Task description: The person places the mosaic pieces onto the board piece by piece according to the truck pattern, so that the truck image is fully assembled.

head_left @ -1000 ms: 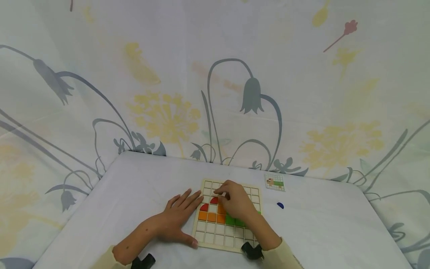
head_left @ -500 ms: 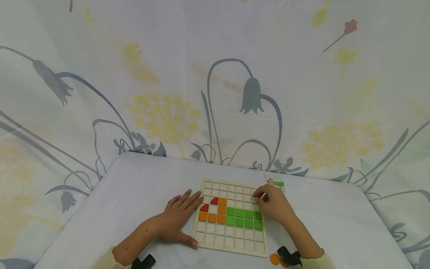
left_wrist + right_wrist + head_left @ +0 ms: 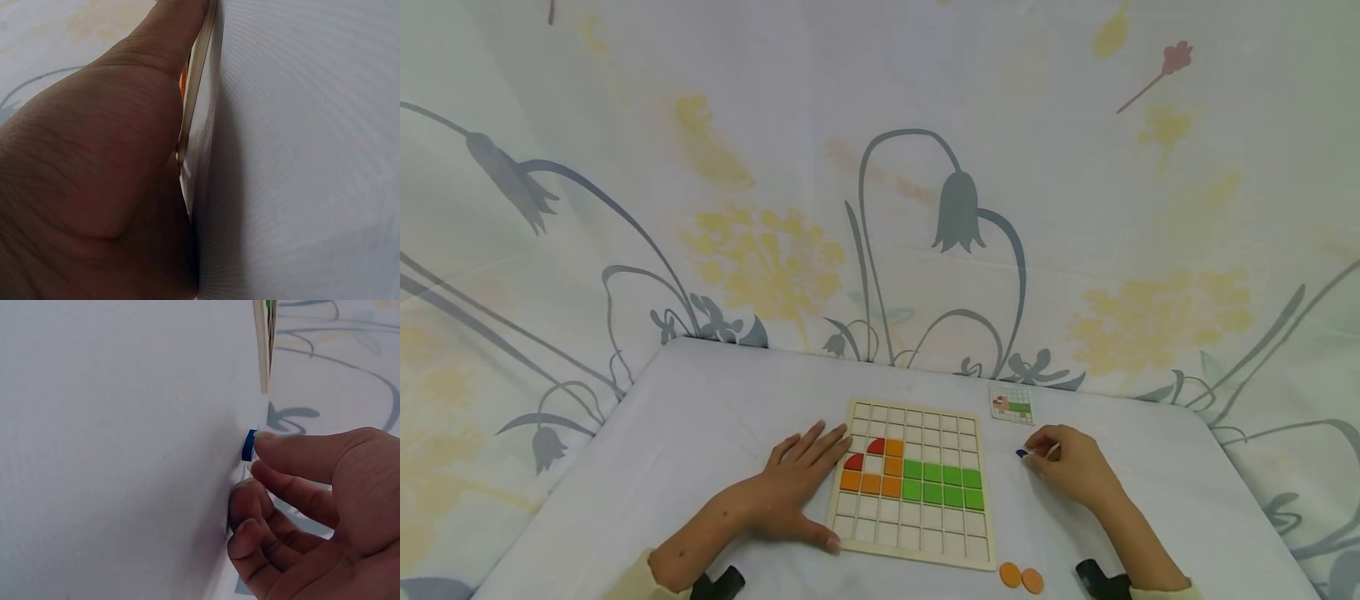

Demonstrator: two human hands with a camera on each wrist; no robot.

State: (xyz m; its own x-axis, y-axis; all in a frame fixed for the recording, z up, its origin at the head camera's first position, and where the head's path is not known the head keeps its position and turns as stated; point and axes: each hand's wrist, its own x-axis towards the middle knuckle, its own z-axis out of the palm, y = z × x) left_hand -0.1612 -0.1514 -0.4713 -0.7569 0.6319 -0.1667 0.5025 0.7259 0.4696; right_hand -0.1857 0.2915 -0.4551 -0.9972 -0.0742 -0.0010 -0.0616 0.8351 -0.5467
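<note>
A wooden grid board (image 3: pixel 912 557) lies on the white table, with red quarter-round pieces (image 3: pixel 854 462), orange squares (image 3: pixel 871 484) and green squares (image 3: pixel 932 493) set in its cells. Flat and with spread fingers, my left hand (image 3: pixel 797 487) rests along the board's left edge; in the left wrist view its thumb lies against the board's rim (image 3: pixel 199 75). To the right of the board, my right hand (image 3: pixel 1071 462) pinches a small dark blue half-round piece (image 3: pixel 249 445) at the table surface, between thumb and forefinger. The other fingers of that hand are curled.
A small pattern card (image 3: pixel 1011 405) lies beyond the right hand, near the wall. Two orange round pieces (image 3: pixel 1011 574) sit by the board's near right corner. A flower-printed cloth (image 3: pixel 880 208) hangs behind the table.
From over the board, my right hand has moved right to the blue half-round piece and taken hold of it. The orange rounds have come into view. My left hand stays put.
</note>
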